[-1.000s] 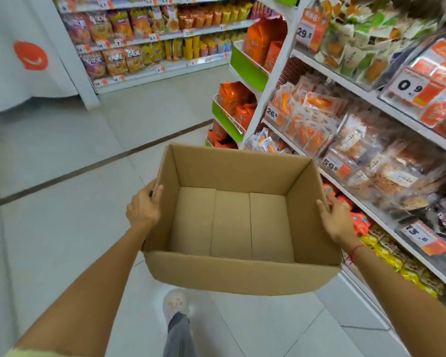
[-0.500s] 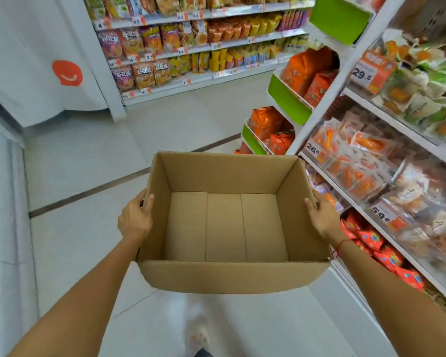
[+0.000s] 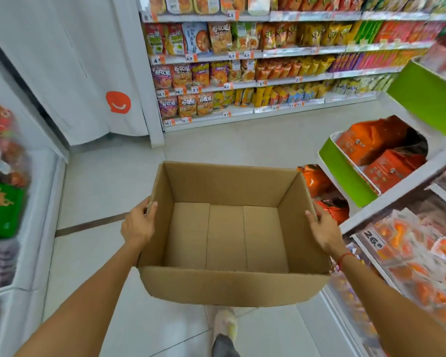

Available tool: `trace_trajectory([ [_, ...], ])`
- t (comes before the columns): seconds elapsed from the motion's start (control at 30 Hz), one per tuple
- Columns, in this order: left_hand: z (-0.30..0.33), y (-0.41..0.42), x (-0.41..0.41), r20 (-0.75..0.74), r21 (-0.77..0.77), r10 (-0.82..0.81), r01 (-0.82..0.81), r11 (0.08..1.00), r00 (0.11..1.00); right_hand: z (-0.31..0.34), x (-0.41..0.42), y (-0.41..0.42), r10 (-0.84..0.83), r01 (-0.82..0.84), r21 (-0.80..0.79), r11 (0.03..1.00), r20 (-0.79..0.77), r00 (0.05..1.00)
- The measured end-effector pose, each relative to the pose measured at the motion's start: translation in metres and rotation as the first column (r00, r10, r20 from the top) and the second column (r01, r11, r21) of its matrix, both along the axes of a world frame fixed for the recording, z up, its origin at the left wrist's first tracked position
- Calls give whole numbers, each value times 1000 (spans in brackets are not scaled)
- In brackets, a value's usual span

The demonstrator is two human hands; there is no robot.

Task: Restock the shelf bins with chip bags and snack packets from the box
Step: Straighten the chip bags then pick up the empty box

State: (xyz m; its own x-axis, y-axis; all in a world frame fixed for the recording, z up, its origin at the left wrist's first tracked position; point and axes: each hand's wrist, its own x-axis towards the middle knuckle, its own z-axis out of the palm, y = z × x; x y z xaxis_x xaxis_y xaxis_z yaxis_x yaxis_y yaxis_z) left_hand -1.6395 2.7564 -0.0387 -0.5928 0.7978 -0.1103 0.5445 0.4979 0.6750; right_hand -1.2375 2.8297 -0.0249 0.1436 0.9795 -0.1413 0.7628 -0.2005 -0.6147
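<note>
Head view of a shop aisle. The person is carrying a cardboard box (image 3: 225,233) at waist height, open top facing the camera, with its long axis running left to right across the body. The left hand (image 3: 137,222) is gripping the left wall, thumb hooked over the rim and fingers hidden behind the cardboard; the right hand (image 3: 323,229) is gripping the right wall in the same way, a red string (image 3: 344,258) lying round its wrist. Both grips are holding the box and nothing else. The box floor is showing bare: three flat panels and no chip bags or snack packets inside, so the stock is judged to be already out on the shelves, or the box is heading for a refill. The relation that is governing the coming move: the green shelf bins (image 3: 346,173) holding orange bags (image 3: 386,163) are lying ahead and to the right of the box, so the right hand is the nearer one to them, while the long rack of snack packets (image 3: 242,73) is standing well ahead across the tiled floor (image 3: 106,181). The right wall of the box is passing just beside the side shelf (image 3: 397,199), and any turn toward the bins is likely to call for clearance there. One shoe (image 3: 224,325) is showing beneath the box
</note>
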Motion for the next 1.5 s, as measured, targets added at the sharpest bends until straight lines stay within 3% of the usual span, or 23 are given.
trace_trajectory([
  [0.27, 3, 133, -28, 28, 48, 108, -110, 993, 994, 25, -46, 174, 80, -83, 39, 996, 53, 995],
  [0.53, -1, 280, -78, 18, 45, 121, -122, 992, 992, 16, -98, 331, 112, -109, 66, 992, -38, 993],
  [0.9, 1, 487, -145, 11, 62, 109, -109, 992, 994, 5, -162, 526, 38, -34, 58, 998, -65, 997],
  [1.5, -13, 781, -165, 29, 22, 232, -233, 972, 972, 3, -197, 859, 177, -175, 65, 982, -12, 984],
])
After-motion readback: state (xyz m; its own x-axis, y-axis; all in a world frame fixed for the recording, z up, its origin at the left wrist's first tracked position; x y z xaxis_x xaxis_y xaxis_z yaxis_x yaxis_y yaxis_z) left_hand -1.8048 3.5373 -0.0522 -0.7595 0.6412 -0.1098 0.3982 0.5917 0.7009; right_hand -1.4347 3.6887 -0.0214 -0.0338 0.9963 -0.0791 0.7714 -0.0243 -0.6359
